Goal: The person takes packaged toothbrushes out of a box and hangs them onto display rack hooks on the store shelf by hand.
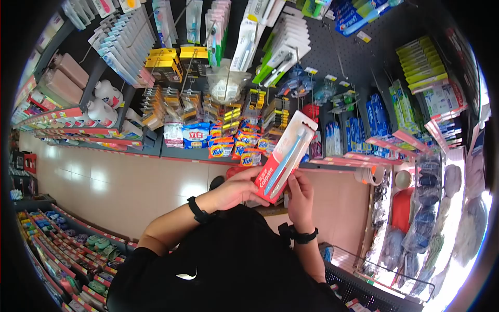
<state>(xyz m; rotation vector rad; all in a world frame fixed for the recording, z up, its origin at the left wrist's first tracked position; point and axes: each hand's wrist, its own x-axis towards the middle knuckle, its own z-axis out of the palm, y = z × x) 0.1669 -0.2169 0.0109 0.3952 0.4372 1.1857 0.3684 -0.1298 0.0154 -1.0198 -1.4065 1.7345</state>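
A Colgate toothbrush pack (287, 158), red at the bottom with a clear front showing a blue and a pale brush, is tilted with its top toward the upper right. My left hand (240, 188) grips its lower left edge, fingers partly behind the card. My right hand (300, 193) holds the lower right edge between thumb and fingers. Both wrists wear black bands. Beyond the pack hang Tide packets (222, 147) and a blue and white packet (196, 136).
Toothbrush packs (119, 52) hang on hooks at the upper left. White bottles (102, 112) stand on a left shelf. Toothpaste boxes (377, 115) fill the right shelves. A black basket (364, 283) is at the lower right, and a low shelf (78, 249) runs along the lower left.
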